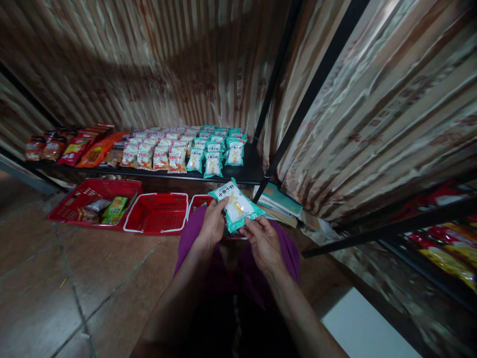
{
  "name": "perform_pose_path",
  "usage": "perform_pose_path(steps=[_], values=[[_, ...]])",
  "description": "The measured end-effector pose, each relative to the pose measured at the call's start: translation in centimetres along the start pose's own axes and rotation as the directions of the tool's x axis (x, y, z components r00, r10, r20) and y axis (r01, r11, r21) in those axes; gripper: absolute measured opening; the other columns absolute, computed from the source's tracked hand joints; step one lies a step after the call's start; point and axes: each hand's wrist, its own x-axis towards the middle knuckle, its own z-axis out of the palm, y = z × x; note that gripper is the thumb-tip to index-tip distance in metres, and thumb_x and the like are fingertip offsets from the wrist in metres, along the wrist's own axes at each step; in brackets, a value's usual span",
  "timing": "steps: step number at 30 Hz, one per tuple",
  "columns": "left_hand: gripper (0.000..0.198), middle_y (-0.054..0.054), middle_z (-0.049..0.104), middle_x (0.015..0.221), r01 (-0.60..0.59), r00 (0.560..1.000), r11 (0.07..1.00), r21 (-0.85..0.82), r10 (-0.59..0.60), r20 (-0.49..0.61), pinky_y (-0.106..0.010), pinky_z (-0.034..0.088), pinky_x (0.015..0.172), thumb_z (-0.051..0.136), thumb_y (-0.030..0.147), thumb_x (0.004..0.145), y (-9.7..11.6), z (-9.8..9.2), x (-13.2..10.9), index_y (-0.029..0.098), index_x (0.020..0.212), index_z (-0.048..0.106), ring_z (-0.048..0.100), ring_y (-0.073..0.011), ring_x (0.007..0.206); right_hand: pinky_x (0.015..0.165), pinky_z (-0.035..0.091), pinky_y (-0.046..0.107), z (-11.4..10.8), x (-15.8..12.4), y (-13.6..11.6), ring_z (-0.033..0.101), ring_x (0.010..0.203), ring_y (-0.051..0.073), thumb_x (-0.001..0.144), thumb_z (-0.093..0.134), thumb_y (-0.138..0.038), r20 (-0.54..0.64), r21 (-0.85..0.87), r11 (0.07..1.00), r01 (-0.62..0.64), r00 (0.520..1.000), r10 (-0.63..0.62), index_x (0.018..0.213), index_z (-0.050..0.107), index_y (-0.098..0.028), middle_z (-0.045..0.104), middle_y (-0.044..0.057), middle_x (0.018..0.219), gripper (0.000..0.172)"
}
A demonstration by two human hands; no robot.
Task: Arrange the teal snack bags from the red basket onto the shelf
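Observation:
Between my two hands is a teal and white snack bag (238, 205), tilted above my knees. My left hand (215, 219) grips its left edge, the thumb lying on the front. The lower right corner is pinched by my right hand (262, 239). Beyond it, similar teal snack bags (213, 161) stand in rows at the right end of a low black shelf (244, 171). Beside them to the left are white and orange snack bags (177, 158) in several rows.
Red baskets (155, 214) line the floor below the shelf; the left basket (93, 189) holds a few packets. Black shelf posts (286, 134) rise at the right, near stacked books or papers (279, 201). A white panel (363, 328) lies at the lower right.

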Motion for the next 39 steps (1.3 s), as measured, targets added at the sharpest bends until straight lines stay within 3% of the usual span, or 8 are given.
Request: perform_pose_path(steps=[6, 15, 21, 24, 27, 31, 35, 39], values=[[0.016, -0.005, 0.068, 0.086, -0.041, 0.999, 0.999, 0.018, 0.042, -0.014, -0.033, 0.051, 0.078, 0.071, 0.023, 0.066, 0.5, 0.3, -0.5, 0.022, 0.076, 0.059, 0.063, -0.0238, 0.09, 0.057, 0.052, 0.019, -0.2, 0.1, 0.1, 0.06, 0.06, 0.008, 0.057, 0.084, -0.032, 0.007, -0.001, 1.0, -0.019, 1.0, 0.019, 0.078, 0.066, -0.02, 0.067, -0.003, 0.07, 0.03], [0.026, -0.003, 0.067, 0.09, -0.033, 0.999, 0.999, -0.039, 0.033, -0.004, -0.031, 0.051, 0.074, 0.071, 0.024, 0.067, -0.4, -0.4, 0.4, 0.021, 0.088, 0.057, 0.063, -0.0194, 0.082, 0.06, 0.051, 0.021, 0.0, 0.3, 0.4, 0.06, 0.063, 0.009, 0.051, 0.085, -0.031, -0.015, -0.039, 0.999, -0.013, 1.0, 0.012, 0.078, 0.062, -0.02, 0.067, -0.003, 0.071, 0.037], [0.038, -0.004, 0.066, 0.092, -0.018, 1.0, 0.999, 0.045, 0.018, -0.011, -0.025, 0.048, 0.067, 0.074, 0.027, 0.067, -0.3, -0.2, 0.1, 0.019, 0.1, 0.056, 0.063, -0.0156, 0.077, 0.06, 0.049, 0.024, -0.3, 0.5, 0.5, 0.061, 0.066, 0.012, 0.059, 0.08, -0.033, 0.004, -0.111, 0.991, 0.079, 0.997, -0.079, 0.084, 0.059, -0.022, 0.067, -0.002, 0.078, 0.035], [0.052, -0.004, 0.066, 0.089, -0.022, 0.997, 0.998, 0.06, 0.026, -0.069, -0.024, 0.047, 0.07, 0.077, 0.027, 0.064, -0.4, -0.3, 0.3, 0.019, 0.11, 0.053, 0.063, -0.0146, 0.078, 0.059, 0.048, 0.025, -0.7, 0.7, 0.8, 0.06, 0.063, 0.013, 0.063, 0.076, -0.035, 0.017, -0.23, 0.953, 0.195, 0.98, -0.197, 0.081, 0.058, -0.022, 0.064, -0.002, 0.073, 0.029], [0.057, -0.003, 0.065, 0.088, -0.059, 0.995, 0.997, 0.041, 0.061, -0.074, -0.026, 0.047, 0.075, 0.076, 0.024, 0.064, -0.4, -0.5, 0.4, 0.019, 0.115, 0.051, 0.063, -0.0141, 0.08, 0.06, 0.046, 0.026, -1.2, 0.7, 0.9, 0.057, 0.063, 0.013, 0.071, 0.069, -0.035, 0.086, -0.435, 0.827, 0.357, 0.93, -0.356, 0.08, 0.059, -0.022, 0.061, -0.002, 0.072, 0.018], [0.033, -0.005, 0.065, 0.089, -0.068, 0.997, 0.997, 0.027, 0.067, 0.045, -0.026, 0.047, 0.073, 0.069, 0.026, 0.067, 0.1, -0.7, 0.4, 0.016, 0.097, 0.06, 0.062, -0.015, 0.079, 0.067, 0.047, 0.029, -1.6, 0.6, 0.3, 0.059, 0.074, 0.016, 0.082, 0.057, -0.025, 0.31, -0.656, 0.496, 0.569, 0.802, -0.511, 0.086, 0.064, -0.023, 0.062, 0.002, 0.083, 0.008], [0.026, -0.003, 0.064, 0.088, -0.066, 0.99, 0.998, -0.008, 0.067, 0.124, -0.024, 0.046, 0.067, 0.066, 0.035, 0.072, 0.6, -1.0, 0.3, 0.019, 0.092, 0.061, 0.061, -0.0152, 0.079, 0.074, 0.047, 0.032, -1.8, 0.5, -0.6, 0.059, 0.082, 0.018, 0.084, 0.054, -0.016, 0.493, -0.665, 0.184, 0.724, 0.61, -0.62, 0.086, 0.068, -0.024, 0.063, 0.003, 0.084, 0.017], [0.029, -0.001, 0.063, 0.086, -0.094, 0.99, 0.995, 0.035, 0.09, 0.108, -0.025, 0.046, 0.066, 0.069, 0.042, 0.071, 1.1, -0.7, 0.0, 0.021, 0.089, 0.059, 0.06, -0.0153, 0.075, 0.071, 0.047, 0.033, -2.1, 0.6, -0.7, 0.057, 0.08, 0.018, 0.084, 0.054, -0.011, 0.595, -0.642, 0.005, 0.767, 0.502, -0.628, 0.088, 0.071, -0.024, 0.062, 0.004, 0.083, 0.022]])
